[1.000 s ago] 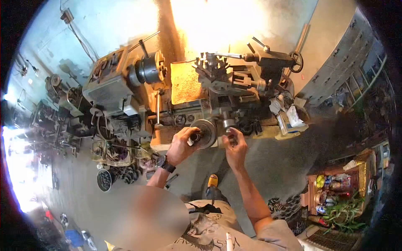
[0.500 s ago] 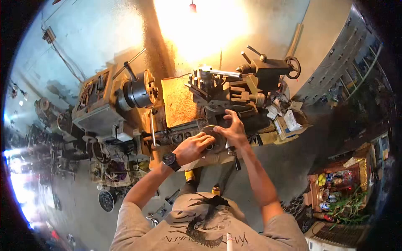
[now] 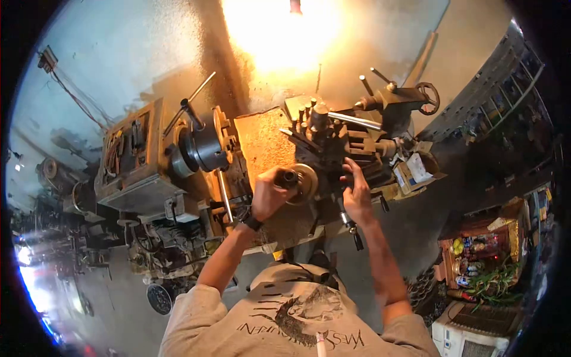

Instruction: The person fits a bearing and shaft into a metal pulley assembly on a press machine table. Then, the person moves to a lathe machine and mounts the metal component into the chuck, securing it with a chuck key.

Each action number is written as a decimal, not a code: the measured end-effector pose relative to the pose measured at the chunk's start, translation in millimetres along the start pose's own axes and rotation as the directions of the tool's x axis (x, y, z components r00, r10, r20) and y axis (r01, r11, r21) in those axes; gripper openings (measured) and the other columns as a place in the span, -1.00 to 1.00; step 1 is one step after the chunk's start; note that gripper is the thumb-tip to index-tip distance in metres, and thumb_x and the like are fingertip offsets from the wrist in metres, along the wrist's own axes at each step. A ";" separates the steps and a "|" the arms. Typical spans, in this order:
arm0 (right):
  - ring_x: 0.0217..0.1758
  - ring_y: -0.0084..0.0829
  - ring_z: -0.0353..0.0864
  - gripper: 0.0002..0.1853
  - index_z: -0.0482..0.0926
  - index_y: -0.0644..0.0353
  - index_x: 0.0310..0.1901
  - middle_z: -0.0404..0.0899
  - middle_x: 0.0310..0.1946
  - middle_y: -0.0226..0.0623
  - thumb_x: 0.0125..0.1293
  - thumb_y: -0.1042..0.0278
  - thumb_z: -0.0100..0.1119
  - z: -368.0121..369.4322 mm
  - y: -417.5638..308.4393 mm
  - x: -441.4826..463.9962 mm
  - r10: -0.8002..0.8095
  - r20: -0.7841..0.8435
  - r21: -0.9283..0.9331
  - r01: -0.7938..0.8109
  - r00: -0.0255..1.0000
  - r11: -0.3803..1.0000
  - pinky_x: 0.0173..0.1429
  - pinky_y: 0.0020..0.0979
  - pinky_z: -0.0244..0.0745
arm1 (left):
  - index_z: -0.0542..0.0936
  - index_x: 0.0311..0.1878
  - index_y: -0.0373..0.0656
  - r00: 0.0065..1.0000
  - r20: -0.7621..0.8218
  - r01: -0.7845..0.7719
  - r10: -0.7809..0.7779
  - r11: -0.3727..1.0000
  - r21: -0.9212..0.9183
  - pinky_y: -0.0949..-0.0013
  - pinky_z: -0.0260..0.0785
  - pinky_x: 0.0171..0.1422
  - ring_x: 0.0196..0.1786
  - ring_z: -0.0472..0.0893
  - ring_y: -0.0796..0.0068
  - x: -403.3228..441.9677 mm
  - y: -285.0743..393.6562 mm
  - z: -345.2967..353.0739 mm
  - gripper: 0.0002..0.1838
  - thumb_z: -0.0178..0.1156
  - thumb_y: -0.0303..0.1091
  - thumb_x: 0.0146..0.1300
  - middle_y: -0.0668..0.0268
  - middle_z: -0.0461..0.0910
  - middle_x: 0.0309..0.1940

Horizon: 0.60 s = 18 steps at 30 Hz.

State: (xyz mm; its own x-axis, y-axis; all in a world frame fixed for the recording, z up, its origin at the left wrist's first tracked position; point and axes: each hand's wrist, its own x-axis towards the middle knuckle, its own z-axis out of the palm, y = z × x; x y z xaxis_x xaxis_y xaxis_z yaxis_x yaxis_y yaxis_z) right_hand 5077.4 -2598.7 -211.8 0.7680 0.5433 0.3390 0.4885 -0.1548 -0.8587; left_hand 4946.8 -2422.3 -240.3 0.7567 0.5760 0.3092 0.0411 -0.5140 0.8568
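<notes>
My left hand (image 3: 273, 195) is closed around the dark hollow hub of a flanged round metal part (image 3: 307, 184). The hub's open end faces up and the pale disc stands to the right of my fingers. My right hand (image 3: 358, 197) is raised to the right of the part, apart from it, fingers spread and slightly bent, holding nothing. Just beyond the hands is the lathe's tool post (image 3: 319, 122) with its long clamping handle. The lathe chuck (image 3: 202, 147) sits to the left.
The lathe's headstock (image 3: 134, 152) carries several small tools on top. At the right is the tailstock with its handwheel (image 3: 427, 99). A cardboard box (image 3: 416, 172) with papers stands near it. A chip-covered tray (image 3: 262, 140) lies behind my left hand. A crank handle (image 3: 352, 230) hangs below my right hand.
My right hand has let go of the round part and moved right. My left hand has turned and shifted, so the hub's open end now shows. The camera view has shifted slightly.
</notes>
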 end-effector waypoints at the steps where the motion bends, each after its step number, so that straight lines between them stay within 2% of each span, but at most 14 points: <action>1: -0.30 -0.35 0.64 -0.75 0.55 0.24 0.00 0.63 -0.29 -0.22 0.29 0.56 0.12 10.8 5.1 -5.8 -0.010 -0.044 -0.043 0.008 0.999 0.999 -0.16 -0.30 0.54 | 0.61 -0.23 -0.30 0.995 -0.097 -0.005 0.011 0.998 0.057 0.32 0.53 -0.18 -0.31 0.69 0.28 3.1 -7.7 -3.7 -0.63 0.47 -0.29 -0.05 0.10 0.67 -0.38; 2: -0.30 -0.35 0.65 -0.74 0.56 0.24 0.01 0.64 -0.30 -0.23 0.27 0.56 0.15 21.6 13.8 -11.4 -0.026 -0.086 -0.085 0.019 0.996 0.996 -0.14 -0.29 0.55 | 0.60 -0.25 -0.31 0.980 -0.196 -0.006 0.028 0.993 0.115 0.32 0.53 -0.20 -0.32 0.69 0.30 6.3 -13.8 -8.5 -0.63 0.47 -0.27 -0.05 0.09 0.66 -0.40; 3: -0.27 -0.38 0.67 -0.74 0.58 0.23 0.00 0.66 -0.33 -0.22 0.26 0.48 0.22 33.3 24.4 -17.1 0.129 -0.004 -0.043 -0.129 0.992 0.991 -0.15 -0.32 0.55 | 0.58 -0.32 -0.33 0.966 -0.257 0.028 0.004 0.992 0.122 0.33 0.51 -0.24 -0.37 0.67 0.30 8.2 -16.8 -13.1 -0.59 0.50 -0.21 -0.08 0.08 0.65 -0.43; 4: -0.24 -0.51 0.63 -0.82 0.61 0.26 -0.11 0.66 -0.35 -0.32 0.27 0.44 0.22 44.9 33.2 -21.4 0.248 0.092 -0.046 -0.245 0.964 0.968 -0.13 -0.42 0.52 | 0.57 -0.33 -0.33 0.959 -0.282 0.066 -0.027 0.989 0.129 0.33 0.51 -0.25 -0.37 0.66 0.30 8.1 -19.4 -17.8 -0.59 0.50 -0.20 -0.08 0.09 0.64 -0.44; 6: -0.28 -0.38 0.70 -0.79 0.61 0.27 -0.08 0.70 -0.32 -0.19 0.32 0.36 0.19 69.6 26.2 -18.6 0.402 0.127 0.011 -0.407 0.907 0.913 -0.19 -0.36 0.56 | 0.55 -0.35 -0.34 0.939 -0.335 0.138 -0.083 0.980 0.142 0.33 0.50 -0.26 -0.38 0.65 0.31 7.9 -20.0 -26.0 -0.57 0.50 -0.19 -0.08 0.09 0.63 -0.45; 7: -0.28 -0.35 0.70 -0.78 0.59 0.27 -0.06 0.70 -0.31 -0.17 0.35 0.34 0.15 84.6 24.6 -17.4 0.241 0.052 0.080 -0.245 0.969 0.966 -0.17 -0.34 0.56 | 0.53 -0.36 -0.34 0.938 -0.338 0.147 -0.073 0.969 0.197 0.33 0.50 -0.29 -0.39 0.64 0.33 6.1 -15.6 -31.0 -0.56 0.50 -0.17 -0.06 0.11 0.62 -0.45; 8: -0.25 -0.30 0.70 -0.71 0.53 0.29 0.01 0.69 -0.31 -0.11 0.33 0.31 0.17 91.8 5.7 -12.7 0.157 -0.002 0.041 -0.157 0.988 0.987 -0.13 -0.32 0.56 | 0.52 -0.35 -0.32 0.936 -0.345 0.147 -0.064 0.964 0.222 0.34 0.48 -0.29 -0.39 0.62 0.39 4.6 -15.9 -33.8 -0.56 0.51 -0.18 -0.06 0.14 0.62 -0.45; 10: -0.21 -0.36 0.67 -0.62 0.50 0.31 0.02 0.67 -0.26 -0.12 0.24 0.31 0.27 110.4 15.3 -5.1 0.164 0.053 0.125 -0.170 0.985 0.978 -0.10 -0.36 0.56 | 0.52 -0.34 -0.29 0.935 -0.353 0.139 -0.039 0.955 0.263 0.36 0.45 -0.30 -0.39 0.57 0.52 2.5 -16.7 -36.1 -0.57 0.52 -0.20 -0.06 0.21 0.61 -0.45; 11: -0.21 -0.36 0.68 -0.60 0.48 0.32 0.04 0.67 -0.26 -0.12 0.22 0.30 0.29 118.0 23.6 -2.5 0.134 0.056 0.089 -0.139 0.989 0.986 -0.10 -0.36 0.56 | 0.53 -0.33 -0.30 0.936 -0.344 0.165 -0.078 0.959 0.231 0.36 0.44 -0.31 -0.37 0.59 0.48 1.1 -15.7 -37.2 -0.58 0.52 -0.20 -0.05 0.21 0.62 -0.43; 13: -0.20 -0.34 0.68 -0.54 0.46 0.32 0.07 0.66 -0.25 -0.12 0.19 0.30 0.32 128.0 36.3 1.9 0.078 0.064 0.013 -0.079 0.995 0.997 -0.10 -0.35 0.57 | 0.55 -0.32 -0.29 0.944 -0.327 0.111 -0.036 0.970 0.215 0.37 0.45 -0.29 -0.35 0.62 0.46 -2.1 -9.8 -39.1 -0.60 0.51 -0.24 -0.06 0.20 0.64 -0.41; 16: -0.10 -0.10 0.64 -0.47 0.45 0.35 0.07 0.62 -0.18 0.04 0.13 0.25 0.34 124.1 27.8 15.0 0.150 0.132 0.061 -0.159 0.980 0.985 0.01 -0.20 0.52 | 0.57 -0.26 -0.31 0.962 -0.269 -0.002 0.048 0.986 0.167 0.34 0.52 -0.24 -0.35 0.66 0.34 -9.7 -16.0 -40.2 -0.65 0.46 -0.29 -0.02 0.12 0.63 -0.39; 18: -0.12 -0.11 0.65 -0.39 0.45 0.35 0.08 0.63 -0.21 0.01 0.08 0.15 0.42 121.7 24.3 30.2 0.192 0.167 0.072 -0.207 0.967 0.976 -0.01 -0.21 0.53 | 0.59 -0.23 -0.30 0.974 -0.215 -0.036 0.065 0.990 0.139 0.33 0.52 -0.22 -0.34 0.67 0.32 -14.6 -11.2 -42.2 -0.64 0.47 -0.31 -0.04 0.12 0.64 -0.37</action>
State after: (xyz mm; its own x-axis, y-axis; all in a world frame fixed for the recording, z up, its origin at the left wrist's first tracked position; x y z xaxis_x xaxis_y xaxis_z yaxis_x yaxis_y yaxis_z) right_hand 5062.1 -2485.6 -269.2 0.7673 0.6337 0.0982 0.2879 -0.2037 -0.9357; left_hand 4907.8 -2398.2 -237.0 0.5997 0.6645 0.4460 0.1042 -0.6173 0.7798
